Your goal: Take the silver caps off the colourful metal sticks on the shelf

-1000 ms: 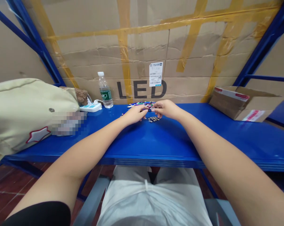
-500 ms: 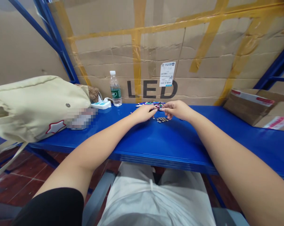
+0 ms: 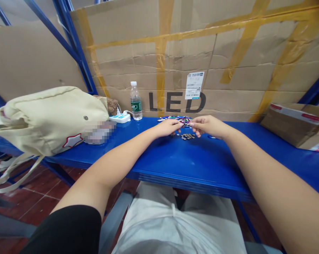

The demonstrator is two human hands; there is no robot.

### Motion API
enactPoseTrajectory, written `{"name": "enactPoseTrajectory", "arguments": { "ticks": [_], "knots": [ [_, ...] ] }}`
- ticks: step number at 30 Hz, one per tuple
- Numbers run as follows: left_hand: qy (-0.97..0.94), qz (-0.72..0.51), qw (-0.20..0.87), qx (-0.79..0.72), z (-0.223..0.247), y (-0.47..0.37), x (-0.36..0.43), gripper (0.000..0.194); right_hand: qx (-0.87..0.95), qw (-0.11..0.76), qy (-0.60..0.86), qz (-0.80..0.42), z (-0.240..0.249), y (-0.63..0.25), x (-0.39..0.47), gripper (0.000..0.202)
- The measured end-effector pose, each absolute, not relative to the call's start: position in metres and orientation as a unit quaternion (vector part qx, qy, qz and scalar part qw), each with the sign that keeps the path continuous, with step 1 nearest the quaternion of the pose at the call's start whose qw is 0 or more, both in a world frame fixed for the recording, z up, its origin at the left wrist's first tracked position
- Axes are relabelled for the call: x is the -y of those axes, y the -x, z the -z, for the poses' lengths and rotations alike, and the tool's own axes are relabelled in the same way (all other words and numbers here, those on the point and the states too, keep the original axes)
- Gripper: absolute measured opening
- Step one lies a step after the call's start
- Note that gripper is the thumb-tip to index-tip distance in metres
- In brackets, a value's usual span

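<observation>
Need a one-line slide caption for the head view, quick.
Left hand and right hand meet over small dark round discs on blue metal shelf, beside multicoloured pens.

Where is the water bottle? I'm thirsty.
In the head view, the water bottle stands upright at the shelf's back, left of centre, between the power strip and the "LED" carton.

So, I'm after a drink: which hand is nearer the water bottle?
Left. The left hand lies right of the water bottle; the right hand is farther right still.
</observation>
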State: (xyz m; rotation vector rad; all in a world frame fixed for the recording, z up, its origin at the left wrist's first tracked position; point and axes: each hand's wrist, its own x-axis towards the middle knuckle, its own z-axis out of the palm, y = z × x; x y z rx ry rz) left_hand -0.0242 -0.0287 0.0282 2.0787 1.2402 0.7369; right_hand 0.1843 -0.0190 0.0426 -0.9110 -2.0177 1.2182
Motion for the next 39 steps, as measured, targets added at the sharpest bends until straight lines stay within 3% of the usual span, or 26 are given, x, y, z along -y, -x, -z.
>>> {"name": "enactPoseTrajectory", "arguments": {
  "ticks": [6, 9, 20, 24, 29, 34, 39],
  "knots": [
    [-0.691, -0.312, 0.489, -0.432, -0.030, 0.023, 0.033, 0.036, 0.717, 0.345, 0.311, -0.519, -0.040, -0.183, 0.019, 0.027],
    [-0.683, -0.318, 0.508, -0.418, -0.028, 0.020, 0.032, 0.042, 0.703, 0.355, 0.281, -0.548, -0.039, -0.181, 0.019, 0.034],
    [-0.816, -0.351, 0.115, -0.445, -0.035, 0.017, 0.037, 0.026, 0.662, 0.403, 0.279, -0.567, -0.034, -0.174, 0.014, 0.034],
    [-0.824, -0.327, 0.115, -0.448, -0.033, 0.015, 0.039, 0.031, 0.630, 0.439, 0.284, -0.574, -0.031, -0.167, 0.014, 0.033],
    [-0.885, -0.266, 0.011, -0.382, -0.031, 0.006, 0.042, 0.027, 0.605, 0.480, 0.305, -0.558, -0.032, -0.161, 0.015, 0.037],
    [-0.841, -0.195, -0.010, -0.505, -0.037, 0.038, 0.028, 0.033, 0.585, 0.538, 0.323, -0.514, -0.036, -0.165, 0.013, 0.034],
    [-0.820, -0.084, 0.022, -0.566, -0.036, 0.090, 0.002, 0.028, 0.629, 0.512, 0.394, -0.432, -0.039, -0.170, 0.011, 0.032]
  ]
}}
